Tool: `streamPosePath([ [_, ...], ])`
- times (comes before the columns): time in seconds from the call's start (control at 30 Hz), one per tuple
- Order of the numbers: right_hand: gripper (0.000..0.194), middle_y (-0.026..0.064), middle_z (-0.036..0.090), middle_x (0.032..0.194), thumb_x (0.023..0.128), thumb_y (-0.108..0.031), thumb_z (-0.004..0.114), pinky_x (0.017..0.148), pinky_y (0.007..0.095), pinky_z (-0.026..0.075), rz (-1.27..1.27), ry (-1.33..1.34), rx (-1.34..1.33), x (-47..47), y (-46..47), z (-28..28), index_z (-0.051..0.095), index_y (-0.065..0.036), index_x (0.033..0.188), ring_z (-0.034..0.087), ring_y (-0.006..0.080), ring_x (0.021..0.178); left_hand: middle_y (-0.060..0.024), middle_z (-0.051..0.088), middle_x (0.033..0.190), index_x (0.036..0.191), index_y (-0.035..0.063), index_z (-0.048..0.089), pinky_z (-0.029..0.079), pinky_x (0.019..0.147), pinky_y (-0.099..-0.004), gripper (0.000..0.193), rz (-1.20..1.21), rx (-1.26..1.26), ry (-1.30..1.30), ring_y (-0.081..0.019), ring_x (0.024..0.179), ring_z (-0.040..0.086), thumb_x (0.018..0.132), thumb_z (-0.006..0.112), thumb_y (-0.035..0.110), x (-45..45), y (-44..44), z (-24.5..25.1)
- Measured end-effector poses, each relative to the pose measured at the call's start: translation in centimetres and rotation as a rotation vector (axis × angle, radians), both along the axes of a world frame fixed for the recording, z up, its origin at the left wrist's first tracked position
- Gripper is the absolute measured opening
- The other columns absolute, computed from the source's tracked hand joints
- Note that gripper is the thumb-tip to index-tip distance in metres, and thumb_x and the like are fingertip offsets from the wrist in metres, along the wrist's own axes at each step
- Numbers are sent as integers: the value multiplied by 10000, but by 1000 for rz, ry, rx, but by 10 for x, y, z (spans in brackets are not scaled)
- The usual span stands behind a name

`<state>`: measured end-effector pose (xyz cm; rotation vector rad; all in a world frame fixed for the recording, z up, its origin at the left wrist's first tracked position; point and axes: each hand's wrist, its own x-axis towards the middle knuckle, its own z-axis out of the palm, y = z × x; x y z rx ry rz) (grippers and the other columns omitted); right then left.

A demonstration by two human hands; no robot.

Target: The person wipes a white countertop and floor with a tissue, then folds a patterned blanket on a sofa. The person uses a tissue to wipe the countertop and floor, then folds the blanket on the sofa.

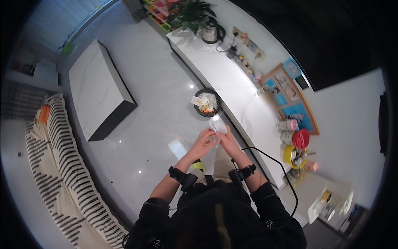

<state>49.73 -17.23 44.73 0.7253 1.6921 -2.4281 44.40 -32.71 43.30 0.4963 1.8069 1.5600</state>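
Observation:
Both hands meet in front of the body, at the middle of the head view. My right hand (228,140) has its fingers closed on a crumpled white cloth or tissue (217,126). My left hand (205,143) is at the near left side of the same white piece, its fingers bent and partly spread; whether they grip it cannot be told. Just beyond the hands, a round bin with a black liner (208,102) stands on the floor, full of crumpled plastic, paper and other waste. A black strap with a device sits on each forearm.
A long white marble-look cabinet (230,81) runs along the right, bearing an electric kettle (210,33), a plant (194,15), a photo frame (290,96), cups and a yellow container (290,155). A black cable (289,174) loops beside my right arm. A low table (96,87) and a covered sofa (71,174) stand left.

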Motion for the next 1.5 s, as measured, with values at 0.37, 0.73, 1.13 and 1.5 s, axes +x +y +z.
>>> streamPosePath([
  [0.37,349,135,651,1000,849,-145,525,762,360,498,-1,-514,238,-98,60,-279,576,4,1160,636,260,912,-75,533,1276,1250,69,541,469,884,-289,330,437,-227,-258,-172,1097,552,939,570,176,-55,18,-110],
  [0.73,472,248,625,1075,882,-344,515,887,432,450,271,-892,612,-131,40,-519,564,64,1115,580,415,1018,-192,432,1352,1428,25,242,478,895,-372,537,941,-461,-565,-251,1099,582,987,469,232,-26,-43,-250],
  [1.13,262,61,631,1068,941,-228,511,892,385,492,-417,-1052,62,-163,37,-589,569,-95,1159,616,245,993,-183,423,1370,1405,-11,276,476,848,-310,523,1137,-529,-661,-210,1044,600,972,495,183,31,-101,-299],
  [1.5,618,295,591,1155,796,-359,568,922,412,444,231,-639,1116,-141,-6,-459,519,106,1200,569,396,1098,-116,623,1089,1333,12,423,456,878,-291,446,1210,-268,-668,-161,1018,594,973,507,262,50,-129,-278],
])
